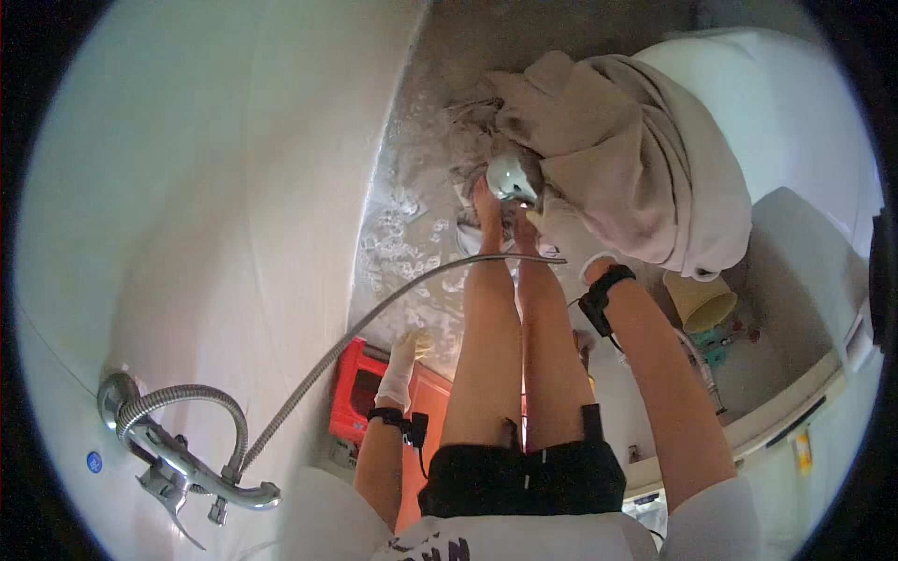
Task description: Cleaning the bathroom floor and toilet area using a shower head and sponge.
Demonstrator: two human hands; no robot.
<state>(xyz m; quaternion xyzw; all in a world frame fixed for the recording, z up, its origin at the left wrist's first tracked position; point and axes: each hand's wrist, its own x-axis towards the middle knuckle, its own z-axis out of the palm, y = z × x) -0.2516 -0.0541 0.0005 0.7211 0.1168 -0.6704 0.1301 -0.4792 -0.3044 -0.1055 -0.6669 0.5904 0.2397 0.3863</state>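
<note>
My right hand, in a pale glove, is closed around the handle of a chrome shower head, above my bare feet. A metal shower hose runs from the wall mixer tap to that hand. Just beyond lies a large bunched beige cloth, draped over a white toilet. My left hand, gloved too, is low at the left beside a red plastic object; its finger position is unclear. Suds and water cover the floor around my feet.
A pale wall rises along the left. To the right, a yellowish cup-shaped container lies tilted near green and red bits. The rim of a curved white counter borders my right arm.
</note>
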